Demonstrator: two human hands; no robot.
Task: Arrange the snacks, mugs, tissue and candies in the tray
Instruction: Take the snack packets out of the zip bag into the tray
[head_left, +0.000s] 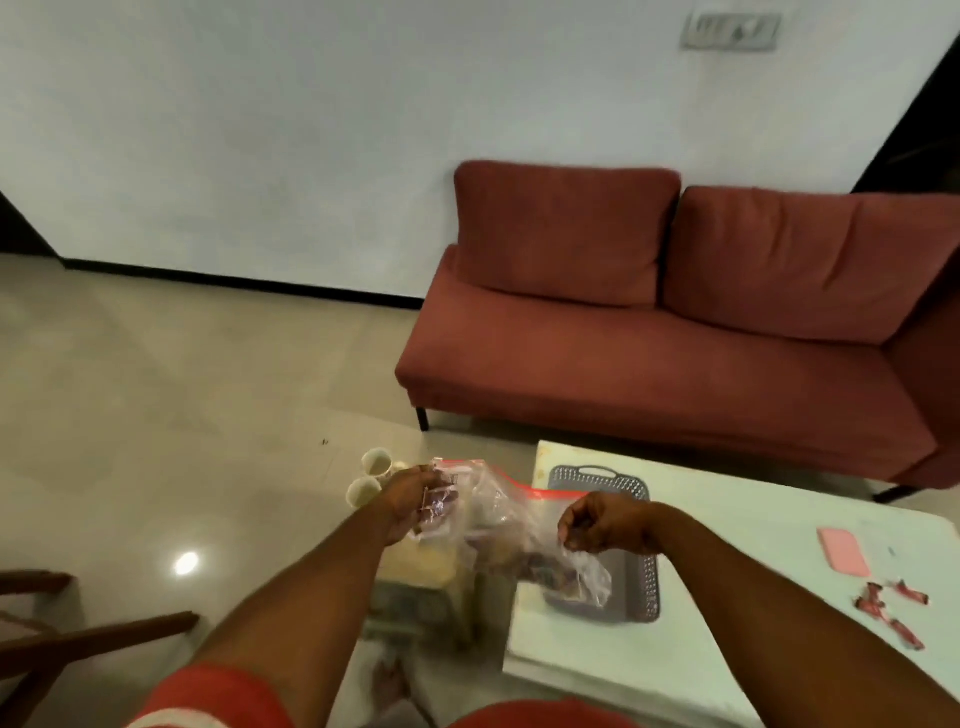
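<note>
A clear zip bag (506, 525) with a red seal strip and dark snacks inside hangs between my two hands. My left hand (410, 504) grips its mouth end on the left. My right hand (605, 522) pinches its lower corner, just above the grey perforated tray (602, 480) on the white table (727, 597). Part of the tray is hidden by the bag and my right hand. Two pale mugs (370, 475) stand on a low surface left of the table, behind my left hand. Red-wrapped candies (888, 608) lie scattered at the table's right.
A pink flat object (842, 551) lies on the table near the candies. A red sofa (675, 322) stands behind the table. A yellowish stool (421, 577) sits under the bag. Dark wooden chair parts (78, 639) show at the lower left.
</note>
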